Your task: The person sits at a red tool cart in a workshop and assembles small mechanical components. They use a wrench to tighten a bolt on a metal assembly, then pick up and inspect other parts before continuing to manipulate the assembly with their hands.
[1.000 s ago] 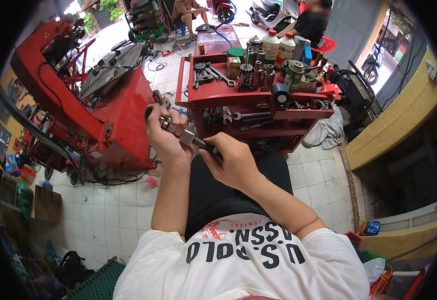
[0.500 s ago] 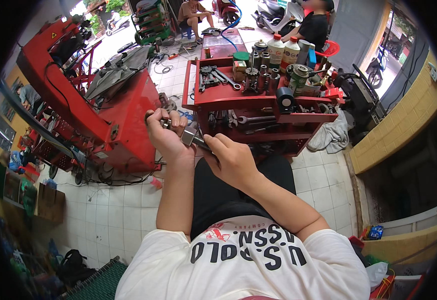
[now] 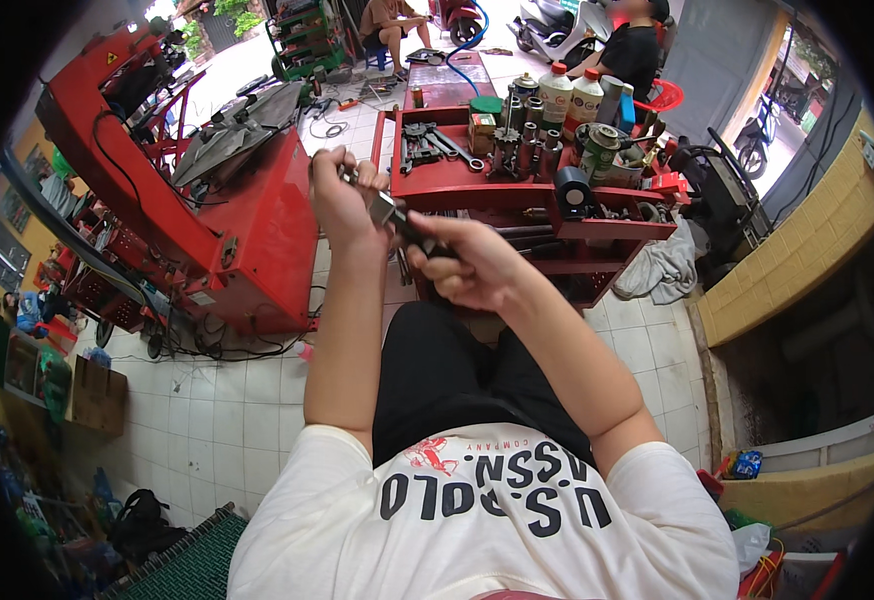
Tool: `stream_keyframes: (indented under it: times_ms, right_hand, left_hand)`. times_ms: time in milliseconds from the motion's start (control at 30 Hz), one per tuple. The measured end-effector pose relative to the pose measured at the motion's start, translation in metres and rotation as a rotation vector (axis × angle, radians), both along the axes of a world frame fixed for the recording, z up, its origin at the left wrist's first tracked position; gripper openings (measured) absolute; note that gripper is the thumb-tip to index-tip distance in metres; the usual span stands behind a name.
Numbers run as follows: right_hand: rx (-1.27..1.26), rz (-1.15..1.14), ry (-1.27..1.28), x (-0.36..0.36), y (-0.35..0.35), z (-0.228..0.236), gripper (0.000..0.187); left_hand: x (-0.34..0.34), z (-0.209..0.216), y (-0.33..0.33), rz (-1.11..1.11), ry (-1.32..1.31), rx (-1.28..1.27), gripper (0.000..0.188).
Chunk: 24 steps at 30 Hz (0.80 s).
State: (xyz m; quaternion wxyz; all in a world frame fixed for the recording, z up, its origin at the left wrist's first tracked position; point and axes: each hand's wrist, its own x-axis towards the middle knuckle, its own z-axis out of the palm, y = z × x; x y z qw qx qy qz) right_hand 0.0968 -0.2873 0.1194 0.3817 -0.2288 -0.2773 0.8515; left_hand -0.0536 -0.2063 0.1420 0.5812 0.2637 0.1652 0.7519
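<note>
Lifted higher, to the frame's upper middle, the metal tool (image 3: 385,208) is held at both ends by the curled left hand (image 3: 345,205) and right hand (image 3: 475,264), likely for steadiness.

Black lettering (image 3: 502,490), red print (image 3: 429,456) on white shirt (image 3: 477,550); yellow warning triangle (image 3: 112,58) on red machine (image 3: 267,245).

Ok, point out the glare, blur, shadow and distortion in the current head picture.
Head view: the outdoor ground at the top is washed out by daylight; head view: the metal tool between the left hand and right hand looks slightly smeared; head view: the recess below the yellow wall sinks into shadow; head view: that wall bends, and the corners go black.
</note>
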Motion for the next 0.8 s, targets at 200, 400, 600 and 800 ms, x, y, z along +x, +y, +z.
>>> stream_keyframes:
  times_ms: [200, 400, 600, 800]
  right_hand:
    - [0.316, -0.264, -0.365, 0.000, 0.019, 0.019, 0.018]
    - [1.491, -1.047, -1.291, 0.006, 0.052, -0.004, 0.017]
    - [1.087, -0.878, -1.090, 0.021, 0.138, -0.017, 0.023]
    - [0.170, -0.386, -0.424, 0.055, 0.230, -0.045, 0.020]
  left_hand:
    - [0.015, 0.006, 0.043, -0.044, -0.068, -0.077, 0.018]
    - [0.033, 0.001, 0.084, -0.060, -0.120, -0.118, 0.019]
    - [0.048, -0.023, 0.175, -0.226, -0.220, -0.110, 0.027]
    - [0.081, -0.080, 0.264, -0.403, -0.381, -0.132, 0.022]
